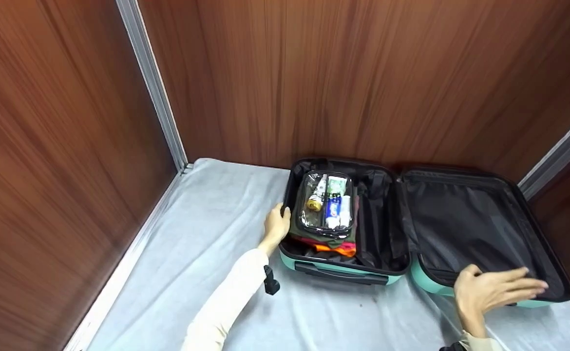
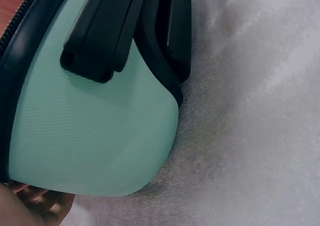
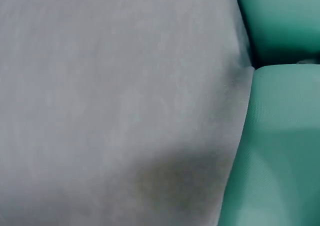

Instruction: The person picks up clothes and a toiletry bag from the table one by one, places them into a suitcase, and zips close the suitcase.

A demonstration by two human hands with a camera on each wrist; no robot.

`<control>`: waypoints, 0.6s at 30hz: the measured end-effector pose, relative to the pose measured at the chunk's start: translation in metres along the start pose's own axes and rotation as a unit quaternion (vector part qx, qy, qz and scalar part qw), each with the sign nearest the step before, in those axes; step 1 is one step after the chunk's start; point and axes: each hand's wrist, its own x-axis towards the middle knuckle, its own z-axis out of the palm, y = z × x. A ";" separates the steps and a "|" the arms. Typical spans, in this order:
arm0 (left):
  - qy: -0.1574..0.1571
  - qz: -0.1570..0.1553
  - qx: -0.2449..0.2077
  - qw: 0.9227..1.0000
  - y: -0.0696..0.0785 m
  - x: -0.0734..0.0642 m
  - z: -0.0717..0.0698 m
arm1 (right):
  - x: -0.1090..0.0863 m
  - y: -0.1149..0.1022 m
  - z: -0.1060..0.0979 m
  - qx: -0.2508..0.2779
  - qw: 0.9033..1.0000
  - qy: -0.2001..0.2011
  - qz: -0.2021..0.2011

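A mint-green suitcase [image 1: 287, 261] lies unfolded, its two black-lined halves side by side. My left hand [image 1: 277, 223] holds the left rim of the packed half, thumb over the edge. In the left wrist view, the fingers [image 2: 47, 203] curl against the green shell [image 2: 100, 136]. My right hand [image 1: 497, 291] hovers over or touches the front edge of the lid half [image 1: 465, 224], fingers straight; contact is unclear. The packed half holds a clear toiletry bag [image 1: 314, 222] with tubes and bottles, lying on folded clothes [image 1: 336, 248]. The right wrist view shows green shell [image 3: 285, 136] but no hand.
A pale blue-grey cloth [image 1: 207, 214] covers the surface under the suitcase. Brown wood-grain panels [image 1: 285, 83] stand behind and at both sides, joined by metal corner strips [image 1: 156, 83]. A black carry handle [image 1: 341, 274] sits on the packed half's front.
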 end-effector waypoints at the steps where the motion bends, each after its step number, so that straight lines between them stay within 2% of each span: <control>1: -0.002 -0.003 -0.001 1.000 0.000 0.000 0.000 | 0.000 0.001 0.000 0.002 1.000 0.004 0.013; 7: -0.009 -0.003 -0.001 1.000 0.002 0.001 0.000 | 0.003 0.009 -0.007 0.042 0.994 0.000 0.103; 12: -0.010 -0.003 0.000 1.000 0.001 0.002 0.001 | 0.003 0.011 -0.013 0.098 0.978 -0.030 0.180; 14: -0.009 -0.003 0.001 1.000 0.001 0.001 0.000 | 0.003 0.011 -0.014 0.109 0.973 -0.037 0.201; 18: -0.005 -0.003 -0.001 1.000 0.000 0.000 0.000 | 0.003 0.011 -0.014 0.110 0.970 -0.040 0.211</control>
